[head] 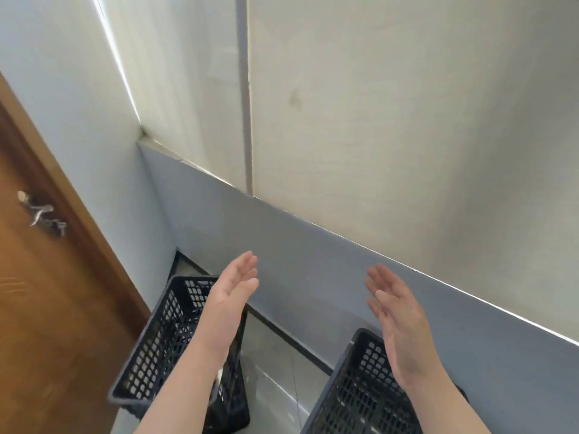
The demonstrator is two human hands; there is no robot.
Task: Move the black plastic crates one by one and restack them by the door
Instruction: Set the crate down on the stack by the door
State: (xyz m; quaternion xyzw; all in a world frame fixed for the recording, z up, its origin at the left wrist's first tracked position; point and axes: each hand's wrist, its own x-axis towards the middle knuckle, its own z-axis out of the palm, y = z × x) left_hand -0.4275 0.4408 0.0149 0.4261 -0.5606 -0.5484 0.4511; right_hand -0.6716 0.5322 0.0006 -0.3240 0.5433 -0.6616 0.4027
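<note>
Black plastic crate [169,339] stands by the wooden door [47,308] (another [360,393] waits right); left hand [232,292] and right hand [394,314] hover empty, fingers loosely together.

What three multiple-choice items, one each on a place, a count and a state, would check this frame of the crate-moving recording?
1. Where is the brown wooden door?
A. At the left of the view
B. At the right of the view
C. Behind the right-hand crate

2. How many black perforated plastic crates or crate stacks show?
A. One
B. Two
C. Four

3. What are the hands doing?
A. Both grip one crate
B. Both are open and hold nothing
C. The left one turns the door handle

Answers:
1 A: the door fills the lower left, next to the left-hand crate.
2 B: one stands by the door and another to its right; crates nested beneath cannot be counted.
3 B: the left hand and the right hand hang in the air, palms facing, above the crates.
</note>
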